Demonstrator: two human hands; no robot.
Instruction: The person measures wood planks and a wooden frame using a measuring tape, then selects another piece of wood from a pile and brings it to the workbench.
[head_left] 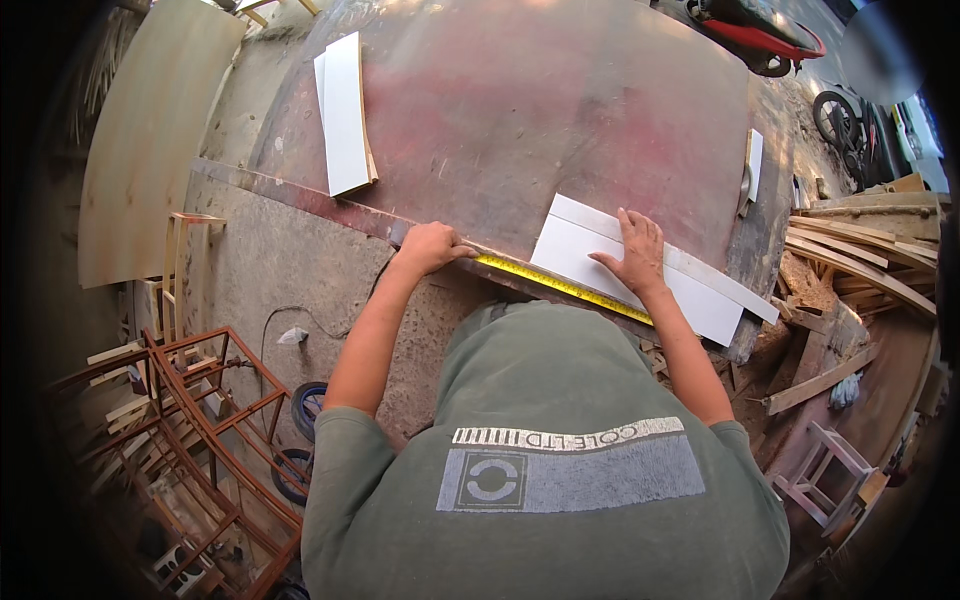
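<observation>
A yellow tape measure blade is stretched along the near edge of the worn red-grey tabletop. My left hand is closed on the blade's left end, thumb and fingers pinched at the table edge. My right hand lies with fingers spread on a white board at the table's near right. A narrow, pale strip runs along the board's far side and passes under my right hand. The blade's right end goes out of sight by my right forearm.
Two white boards lie overlapped on the table's left. A small white piece sits near the right edge. Offcuts are piled at right, beside a small stool. A rust-brown metal frame stands lower left; plywood leans behind.
</observation>
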